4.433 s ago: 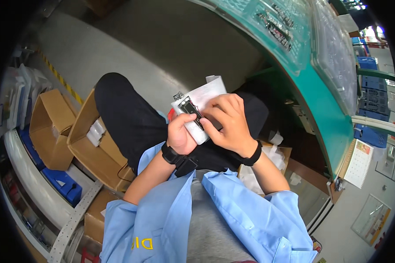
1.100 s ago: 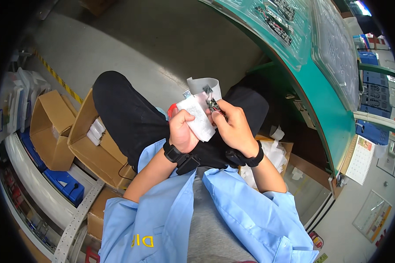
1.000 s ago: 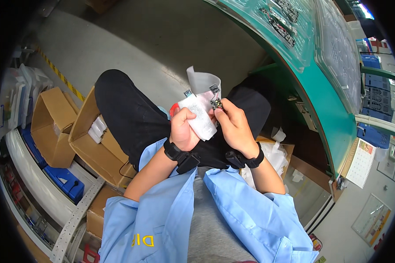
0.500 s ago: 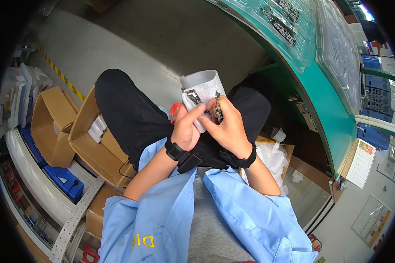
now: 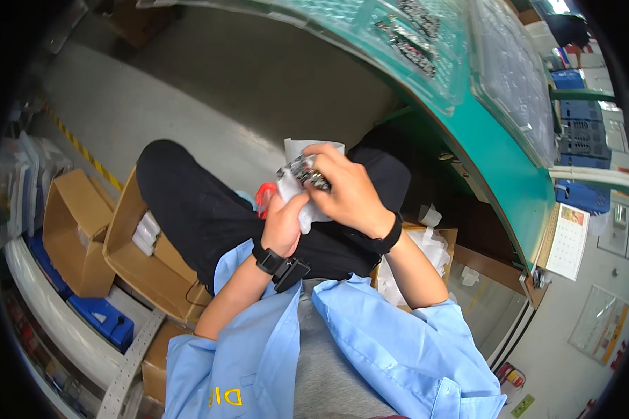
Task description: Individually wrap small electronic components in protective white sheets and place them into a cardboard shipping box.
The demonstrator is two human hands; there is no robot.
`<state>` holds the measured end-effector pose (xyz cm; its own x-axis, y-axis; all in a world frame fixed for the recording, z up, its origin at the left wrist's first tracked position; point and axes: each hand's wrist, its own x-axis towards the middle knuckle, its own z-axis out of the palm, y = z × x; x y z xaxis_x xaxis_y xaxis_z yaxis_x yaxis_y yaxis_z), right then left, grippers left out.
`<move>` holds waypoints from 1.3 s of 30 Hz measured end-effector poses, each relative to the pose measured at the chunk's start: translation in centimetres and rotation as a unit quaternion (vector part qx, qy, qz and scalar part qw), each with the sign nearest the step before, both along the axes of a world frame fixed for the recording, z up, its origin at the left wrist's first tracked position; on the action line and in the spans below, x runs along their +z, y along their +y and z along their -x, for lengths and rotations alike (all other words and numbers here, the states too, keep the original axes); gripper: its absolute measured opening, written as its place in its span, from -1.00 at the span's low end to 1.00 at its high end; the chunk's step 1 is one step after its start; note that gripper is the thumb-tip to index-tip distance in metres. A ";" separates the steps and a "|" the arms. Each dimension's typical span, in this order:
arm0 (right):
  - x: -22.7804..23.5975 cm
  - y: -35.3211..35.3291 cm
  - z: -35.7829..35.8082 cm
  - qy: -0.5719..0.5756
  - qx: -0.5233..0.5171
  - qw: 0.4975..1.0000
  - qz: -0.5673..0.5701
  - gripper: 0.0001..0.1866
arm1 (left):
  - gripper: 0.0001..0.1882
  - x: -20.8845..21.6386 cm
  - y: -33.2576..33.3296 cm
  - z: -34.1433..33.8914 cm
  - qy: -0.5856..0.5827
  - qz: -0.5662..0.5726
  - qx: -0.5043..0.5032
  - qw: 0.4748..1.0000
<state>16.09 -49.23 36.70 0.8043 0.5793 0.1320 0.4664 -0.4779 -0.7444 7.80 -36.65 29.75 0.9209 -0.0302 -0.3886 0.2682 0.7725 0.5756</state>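
Note:
Above my lap, my left hand (image 5: pixel 282 227) is closed around a white foam wrapping sheet (image 5: pixel 291 194), its upper flap standing up behind the fingers. Small dark circuit boards (image 5: pixel 317 180) lie across the top of the sheet. My right hand (image 5: pixel 351 194) grips them from above, fingers curled over and thumb underneath. How many boards there are is hidden by the fingers and blur. Beside my left hand shows a red ring-shaped thing (image 5: pixel 264 198), partly covered; I cannot tell whether the hand holds it.
Open cardboard boxes (image 5: pixel 84 241) stand at my left, one with white wrapped bundles (image 5: pixel 145 234). A box of white foam sheets (image 5: pixel 426 258) sits by my right forearm. On the green table (image 5: pixel 493 150) are clear trays (image 5: pixel 451 84) with more boards.
My right hand has come up and over the foam sheet, bringing its circuit boards to the sheet's top. The view has shifted slightly; my left hand still grips the sheet.

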 end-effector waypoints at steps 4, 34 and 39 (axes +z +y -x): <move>0.5 -0.5 -0.8 0.035 0.050 0.998 0.004 -0.76 | -0.70 -0.6 0.1 0.0 0.005 -0.056 -0.006 0.998; 18.2 -11.6 -22.0 0.028 -0.073 0.991 -0.105 -0.66 | -0.76 1.6 0.4 -0.4 0.021 -0.164 -0.032 0.986; 14.3 -14.0 -33.9 0.043 -0.213 0.970 -0.110 -0.74 | -0.79 3.1 1.3 0.3 -0.082 -0.389 -0.043 0.916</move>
